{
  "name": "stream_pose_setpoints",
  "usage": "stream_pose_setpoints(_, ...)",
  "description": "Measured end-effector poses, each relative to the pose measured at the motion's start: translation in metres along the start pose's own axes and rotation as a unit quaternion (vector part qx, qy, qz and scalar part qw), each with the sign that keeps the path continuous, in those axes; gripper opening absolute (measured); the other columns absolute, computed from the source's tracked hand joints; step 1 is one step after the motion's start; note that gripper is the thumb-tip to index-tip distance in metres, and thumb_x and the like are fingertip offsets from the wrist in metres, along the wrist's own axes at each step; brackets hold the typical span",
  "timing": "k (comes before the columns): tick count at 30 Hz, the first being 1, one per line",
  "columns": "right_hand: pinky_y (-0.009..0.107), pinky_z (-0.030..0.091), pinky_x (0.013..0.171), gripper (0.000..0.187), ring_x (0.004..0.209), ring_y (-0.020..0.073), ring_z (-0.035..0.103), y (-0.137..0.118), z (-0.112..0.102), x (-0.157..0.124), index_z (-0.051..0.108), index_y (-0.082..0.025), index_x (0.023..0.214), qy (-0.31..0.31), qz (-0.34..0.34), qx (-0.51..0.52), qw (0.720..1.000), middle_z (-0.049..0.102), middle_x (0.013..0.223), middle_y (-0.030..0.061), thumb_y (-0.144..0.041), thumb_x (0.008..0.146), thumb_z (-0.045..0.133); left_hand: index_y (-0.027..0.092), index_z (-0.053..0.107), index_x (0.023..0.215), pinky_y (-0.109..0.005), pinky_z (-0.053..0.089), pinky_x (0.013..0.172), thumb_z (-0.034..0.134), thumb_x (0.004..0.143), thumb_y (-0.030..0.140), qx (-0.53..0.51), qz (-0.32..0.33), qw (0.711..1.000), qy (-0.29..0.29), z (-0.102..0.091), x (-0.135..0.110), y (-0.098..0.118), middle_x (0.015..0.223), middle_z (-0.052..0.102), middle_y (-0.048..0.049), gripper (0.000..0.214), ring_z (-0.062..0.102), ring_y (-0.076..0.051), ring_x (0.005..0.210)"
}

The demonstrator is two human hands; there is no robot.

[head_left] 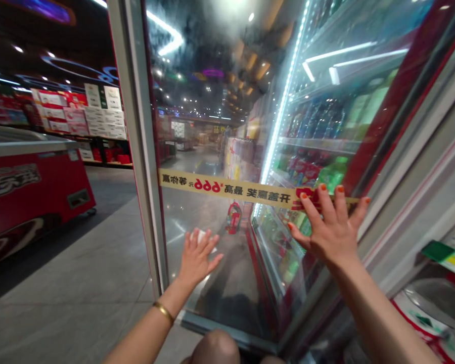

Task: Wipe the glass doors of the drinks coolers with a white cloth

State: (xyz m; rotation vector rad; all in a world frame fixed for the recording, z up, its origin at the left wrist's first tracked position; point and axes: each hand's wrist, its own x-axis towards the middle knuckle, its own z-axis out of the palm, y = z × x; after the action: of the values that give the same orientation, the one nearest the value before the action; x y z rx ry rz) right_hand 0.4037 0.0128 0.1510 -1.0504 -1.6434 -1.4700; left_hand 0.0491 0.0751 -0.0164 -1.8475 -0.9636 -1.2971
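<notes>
A glass cooler door [220, 151] stands swung out in front of me, in a grey metal frame. My left hand [197, 258], with a gold bangle at the wrist, presses a small white wipe [201, 235] against the lower glass. Its fingers lie spread over the wipe, and most of the wipe is hidden under them; whether it is paper or cloth I cannot tell. My right hand [331, 230], with orange nails, rests flat on the glass with fingers apart, over the right end of a yellow sticker strip [250, 196] with mirrored lettering.
Through the glass show lit cooler shelves [318, 144] with bottles. A red chest freezer [34, 187] stands on the left, with stacked boxes [106, 114] behind it. Packaged goods [424, 308] sit close by at the lower right. My knee [216, 348] is near the door's bottom edge.
</notes>
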Motion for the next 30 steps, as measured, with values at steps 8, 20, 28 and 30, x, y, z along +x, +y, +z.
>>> stream_pose_setpoints(8,0.083,0.012,0.132,0.092,0.165,0.0462,0.035,-0.003,-0.004,0.002,0.040,-0.024,0.171,-0.018,-0.002,0.002,1.000,0.039,0.179,0.0197,-0.059,0.093,0.074,0.031,0.007,0.180,-0.071,-0.003,0.140,0.054,0.106,0.061,0.007,-0.122,0.992,0.043,0.000,0.090,0.004,0.189,-0.003,-0.0054,0.092,-0.015,-0.036,0.174)
stream_pose_setpoints(20,0.086,0.017,0.130,0.089,0.162,0.0464,0.042,-0.005,0.001,0.001,0.040,-0.029,0.171,-0.009,0.009,0.005,1.000,0.042,0.179,0.0170,-0.056,0.093,0.073,0.031,0.003,0.179,-0.079,-0.004,0.137,0.050,0.110,0.049,-0.015,-0.214,0.976,0.047,-0.011,0.112,-0.018,0.188,-0.004,-0.0085,0.086,-0.019,-0.037,0.173)
stream_pose_setpoints(28,0.082,0.012,0.134,0.100,0.165,0.0460,0.038,-0.006,-0.002,0.002,0.027,-0.030,0.177,-0.012,0.007,0.007,1.000,0.037,0.181,0.0156,-0.057,0.093,0.075,0.049,0.027,0.174,-0.058,-0.012,0.142,0.067,0.101,0.060,-0.001,0.122,0.992,-0.022,-0.003,0.077,0.029,0.179,0.038,0.0073,0.084,-0.002,-0.025,0.176)
stream_pose_setpoints(30,0.080,0.010,0.135,0.103,0.167,0.0453,0.034,-0.008,-0.003,0.003,0.025,-0.029,0.178,-0.025,0.001,0.009,1.000,0.035,0.182,0.0152,-0.057,0.093,0.076,0.048,0.020,0.176,-0.068,-0.013,0.139,0.062,0.105,0.054,-0.007,0.005,1.000,0.001,-0.012,0.093,0.006,0.184,0.029,0.0029,0.083,-0.006,-0.029,0.175)
